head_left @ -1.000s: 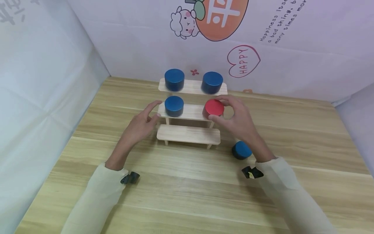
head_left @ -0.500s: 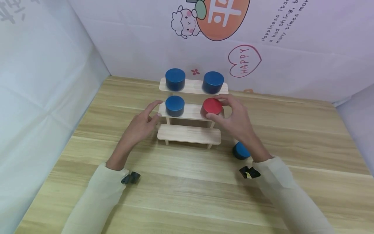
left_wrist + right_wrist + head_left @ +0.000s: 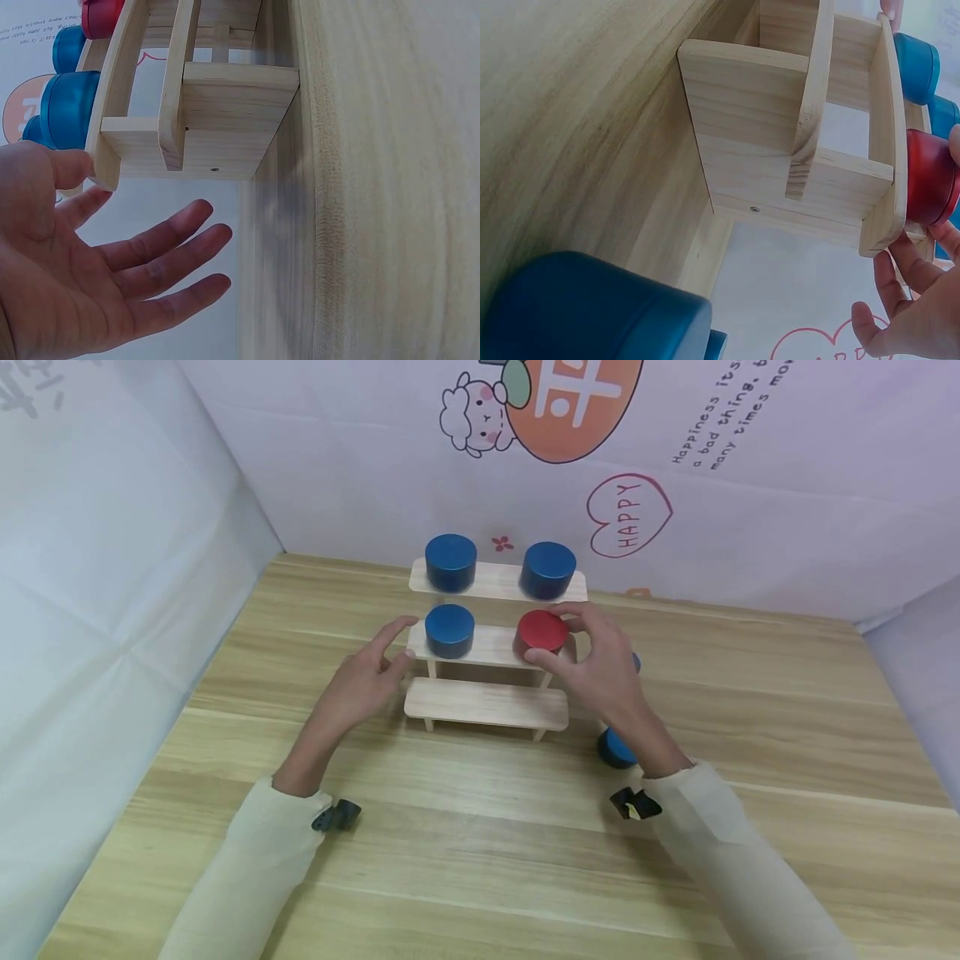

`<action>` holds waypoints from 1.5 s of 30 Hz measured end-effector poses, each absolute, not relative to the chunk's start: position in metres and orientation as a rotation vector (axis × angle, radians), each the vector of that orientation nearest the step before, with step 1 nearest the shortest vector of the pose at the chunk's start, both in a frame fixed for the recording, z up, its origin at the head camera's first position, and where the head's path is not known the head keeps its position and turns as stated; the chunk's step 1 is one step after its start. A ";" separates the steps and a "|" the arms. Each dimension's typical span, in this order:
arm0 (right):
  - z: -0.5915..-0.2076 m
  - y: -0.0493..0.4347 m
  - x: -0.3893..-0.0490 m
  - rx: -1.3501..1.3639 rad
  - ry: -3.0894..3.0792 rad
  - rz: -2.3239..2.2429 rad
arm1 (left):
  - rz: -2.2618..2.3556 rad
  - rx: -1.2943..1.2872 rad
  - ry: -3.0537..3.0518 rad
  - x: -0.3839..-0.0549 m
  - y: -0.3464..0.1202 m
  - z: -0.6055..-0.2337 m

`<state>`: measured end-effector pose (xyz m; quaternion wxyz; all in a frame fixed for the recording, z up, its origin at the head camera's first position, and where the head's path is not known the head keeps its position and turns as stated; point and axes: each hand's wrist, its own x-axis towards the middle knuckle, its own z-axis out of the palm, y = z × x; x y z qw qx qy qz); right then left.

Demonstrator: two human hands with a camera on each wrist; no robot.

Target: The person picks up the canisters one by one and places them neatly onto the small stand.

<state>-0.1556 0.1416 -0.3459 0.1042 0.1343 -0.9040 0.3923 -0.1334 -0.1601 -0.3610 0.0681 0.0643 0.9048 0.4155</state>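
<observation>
The right hand (image 3: 603, 664) holds a red round tin (image 3: 542, 633) between thumb and index finger at the right end of the middle tier of a wooden three-step stand (image 3: 486, 703). In the right wrist view, the tin's base is right at the board. At that tier's other end, the left hand (image 3: 363, 681) has its thumb and index fingertips at the board's end. Its other fingers (image 3: 176, 262) spread loosely in the left wrist view. Close by stands a blue tin (image 3: 449, 631) on the same tier. Two more, a left blue tin (image 3: 451, 562) and a right blue tin (image 3: 548, 570), sit on the top tier.
On the wooden table (image 3: 465, 843), a blue tin (image 3: 617, 748) stands beside the right wrist, partly covered by it. Another blue thing (image 3: 637, 662) peeks out behind the right hand. A printed white cloth (image 3: 360, 468) hangs behind the stand.
The red tin has shifted slightly left along the middle tier with the right hand. Behind that hand a blue edge has come into view. The left hand has stayed in place.
</observation>
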 end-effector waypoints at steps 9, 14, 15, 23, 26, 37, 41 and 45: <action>-0.343 0.143 -0.154 0.416 -2.689 1.108 | 1.236 0.171 2.728 -0.132 -0.158 -0.358; -0.343 0.146 -0.154 0.448 -2.685 1.100 | 1.232 0.162 2.738 -0.132 -0.157 -0.357; -0.342 0.147 -0.154 0.453 -2.687 1.101 | 1.228 0.158 2.740 -0.132 -0.157 -0.357; -0.341 0.154 -0.152 0.462 -2.677 1.141 | 1.175 0.142 2.773 -0.132 -0.157 -0.356; -0.341 0.158 -0.151 0.471 -2.663 1.158 | 1.172 0.162 2.778 -0.131 -0.156 -0.355; -0.343 0.171 -0.146 0.529 -2.627 1.166 | 1.171 0.159 2.795 -0.131 -0.153 -0.354; -0.344 0.176 -0.143 0.530 -2.628 1.153 | 1.188 0.143 2.788 -0.131 -0.151 -0.354; -0.345 0.182 -0.140 0.525 -2.615 1.158 | 1.209 0.116 2.769 -0.130 -0.151 -0.354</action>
